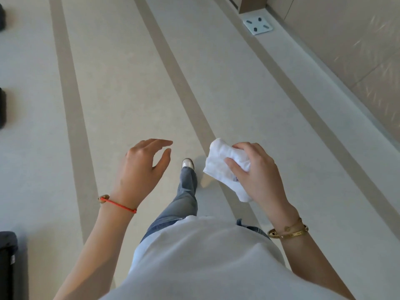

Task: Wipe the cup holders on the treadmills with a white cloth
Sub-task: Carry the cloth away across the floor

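Right hand [257,169] grasps bunched white cloth [223,167], centre-right of frame. Left hand [142,165] released, fingers relaxed, holding nothing. Person mid-stride on striped floor [129,83]. No cup holders visible; progress unclear, wiping judged pending at next treadmill. Dark shapes at left edge unidentifiable.

You will find no text that can be read. On the white cloth [218,165] held in your right hand [257,174], a small tag or print with bluish and reddish marks shows at the edge next to your palm; it is too small and blurred to make out. The gold bangle [290,233] on your right wrist carries engraved marks around its band; these are likewise too small to read as letters or numbers.
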